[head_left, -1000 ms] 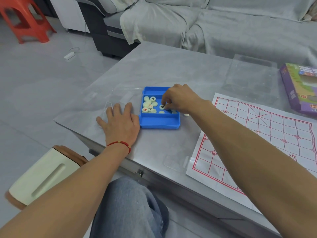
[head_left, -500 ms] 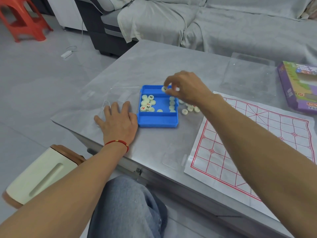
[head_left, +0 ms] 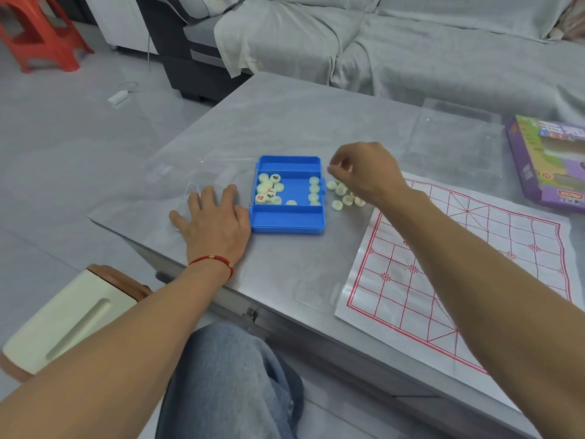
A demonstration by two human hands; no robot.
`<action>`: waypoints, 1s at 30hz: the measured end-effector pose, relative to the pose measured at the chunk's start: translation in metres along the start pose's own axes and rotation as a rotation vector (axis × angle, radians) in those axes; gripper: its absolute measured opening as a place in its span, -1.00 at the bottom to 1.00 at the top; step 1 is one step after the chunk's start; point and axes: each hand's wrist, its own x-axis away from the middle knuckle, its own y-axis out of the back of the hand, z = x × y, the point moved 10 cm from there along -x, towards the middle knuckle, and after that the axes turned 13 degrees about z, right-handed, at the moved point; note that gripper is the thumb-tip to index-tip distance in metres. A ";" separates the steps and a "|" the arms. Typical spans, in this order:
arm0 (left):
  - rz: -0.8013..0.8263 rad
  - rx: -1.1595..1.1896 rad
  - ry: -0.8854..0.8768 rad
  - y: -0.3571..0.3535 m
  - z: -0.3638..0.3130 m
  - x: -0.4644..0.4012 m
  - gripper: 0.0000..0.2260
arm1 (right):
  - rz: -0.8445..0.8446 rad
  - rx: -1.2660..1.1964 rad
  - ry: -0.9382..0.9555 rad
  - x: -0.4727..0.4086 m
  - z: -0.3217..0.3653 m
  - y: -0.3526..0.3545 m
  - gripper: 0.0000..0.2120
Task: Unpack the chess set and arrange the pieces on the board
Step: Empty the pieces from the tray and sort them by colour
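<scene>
A: Nearest, at 4 o'clock: white paper board with red grid, flat on grey table.

B: Left hand?

A: Flat, fingers spread, touching the open blue plastic box at 12 o'clock.

B: Pieces?

A: Cream discs in the box; more loose discs just right of it. Right hand curled above those; whether it pinches one, can't tell.

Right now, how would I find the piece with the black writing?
Find the blue tray on the grey table, beside the left hand. Look in its far-left cluster of pale round pieces. The one with the black character sits at the back; its marked neighbours mostly show red.
</scene>
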 end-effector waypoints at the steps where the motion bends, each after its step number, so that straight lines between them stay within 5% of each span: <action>1: -0.001 0.002 0.001 0.000 0.000 0.000 -0.64 | 0.031 -0.044 0.090 0.001 0.021 -0.003 -0.90; 4: -0.004 0.002 0.000 0.001 0.000 0.001 -0.63 | 0.266 -0.005 0.319 0.003 0.079 -0.034 -0.88; 16: -0.003 -0.005 -0.002 0.000 -0.001 0.001 -0.63 | 0.584 0.091 0.294 -0.016 0.076 -0.061 -0.71; 30: -0.008 -0.018 0.000 -0.001 0.001 0.000 -0.63 | 0.548 0.148 0.276 -0.019 0.061 -0.050 -0.74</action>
